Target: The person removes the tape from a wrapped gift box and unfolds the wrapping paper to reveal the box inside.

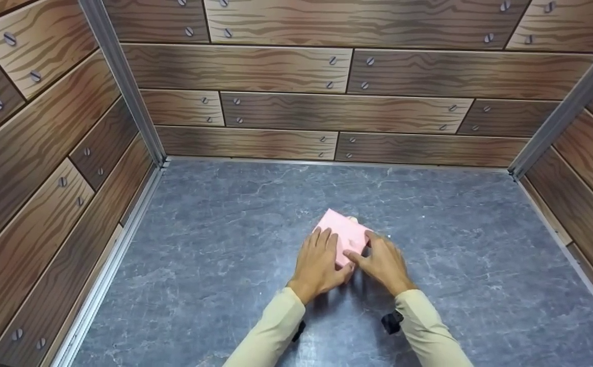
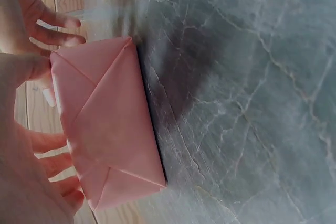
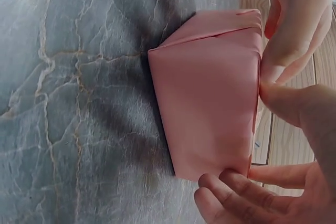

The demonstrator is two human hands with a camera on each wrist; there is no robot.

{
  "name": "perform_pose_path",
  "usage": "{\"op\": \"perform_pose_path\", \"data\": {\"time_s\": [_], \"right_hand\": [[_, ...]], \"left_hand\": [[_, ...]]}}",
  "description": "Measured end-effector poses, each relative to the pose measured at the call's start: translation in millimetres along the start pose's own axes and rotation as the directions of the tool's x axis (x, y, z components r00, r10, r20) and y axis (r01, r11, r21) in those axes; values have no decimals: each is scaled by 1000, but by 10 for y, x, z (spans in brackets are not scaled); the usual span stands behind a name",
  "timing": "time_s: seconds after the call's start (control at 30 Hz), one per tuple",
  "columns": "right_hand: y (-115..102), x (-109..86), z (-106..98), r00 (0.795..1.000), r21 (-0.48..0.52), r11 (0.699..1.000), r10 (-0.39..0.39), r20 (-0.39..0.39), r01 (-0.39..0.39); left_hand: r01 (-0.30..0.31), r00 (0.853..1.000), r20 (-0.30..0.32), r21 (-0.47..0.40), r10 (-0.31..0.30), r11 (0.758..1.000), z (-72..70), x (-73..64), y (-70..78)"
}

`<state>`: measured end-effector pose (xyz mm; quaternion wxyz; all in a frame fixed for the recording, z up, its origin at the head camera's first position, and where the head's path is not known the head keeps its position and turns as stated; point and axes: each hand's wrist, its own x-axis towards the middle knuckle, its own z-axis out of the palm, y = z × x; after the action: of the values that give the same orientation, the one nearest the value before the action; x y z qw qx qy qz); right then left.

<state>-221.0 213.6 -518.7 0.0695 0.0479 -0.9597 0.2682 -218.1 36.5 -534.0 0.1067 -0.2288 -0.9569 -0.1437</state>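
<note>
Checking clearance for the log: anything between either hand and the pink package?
Nothing visible: left hand and right hand both touch the pink package. A small pale object, partly hidden, shows at its far edge, not between it and either hand.

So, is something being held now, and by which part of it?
Yes, a pink box: the right hand grips its right side, thumb on top; the left hand rests its fingers on the top.

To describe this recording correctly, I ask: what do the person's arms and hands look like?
The left sleeve and right sleeve are long and pale cream. The left hand and right hand wear no gloves. A small black device shows beside each sleeve.
</note>
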Motion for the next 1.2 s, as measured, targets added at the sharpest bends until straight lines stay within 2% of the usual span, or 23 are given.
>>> {"op": "perform_pose_path", "data": {"time_s": [0.13, 0.3, 0.4, 0.7, 1.03, 1.2], "right_hand": [[17, 22, 14, 1000, 23, 1000, -18, -9, 18], [36, 41, 37, 999, 69, 997, -22, -50, 25], [50, 41, 51, 997, 89, 995, -32, -75, 38], [86, 31, 78, 993, 107, 992, -51, -107, 63], [102, 47, 84, 991, 117, 988, -90, -103, 102], [81, 60, 77, 995, 111, 991, -71, -75, 79]], "left_hand": [[5, 1000, -3, -6, -5, 1000, -28, -10, 2], [-7, 994, -106, 15, 9, 1000, -41, -7, -35], [-15, 991, -135, 32, 19, 999, -40, 0, -62], [-42, 995, -87, 2, 42, 999, -13, 30, -85], [-67, 997, -43, -89, 63, 994, 4, 43, -88], [-76, 997, -6, -124, 76, 989, 10, 56, -91]]}}
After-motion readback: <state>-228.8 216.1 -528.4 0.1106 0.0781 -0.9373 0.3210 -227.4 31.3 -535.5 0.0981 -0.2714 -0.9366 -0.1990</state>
